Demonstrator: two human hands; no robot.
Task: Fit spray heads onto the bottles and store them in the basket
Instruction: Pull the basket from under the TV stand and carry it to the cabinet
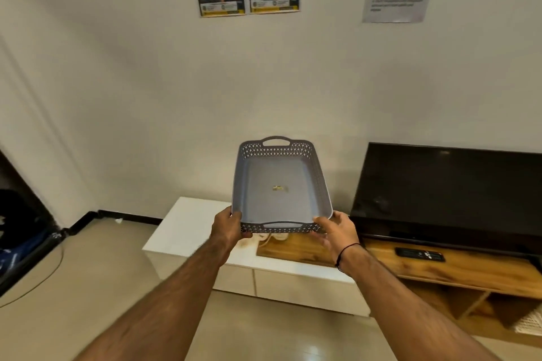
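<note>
A grey plastic basket (258,176) with lattice walls and two handles is held up in the air, tilted so its inside faces me. It holds nothing but a small sticker on its floor. My left hand (229,224) grips its near left corner and my right hand (334,230) grips its near right corner. Under the basket's near edge, white rounded objects (277,237) show partly on a wooden board (293,250); I cannot tell what they are. No bottles or spray heads are plainly visible.
A low white cabinet (187,231) stands below the basket against the wall. To the right, a dark television (445,193) sits on a wooden stand (469,269) with a remote (419,254). Tiled floor lies in front; cables run along the left.
</note>
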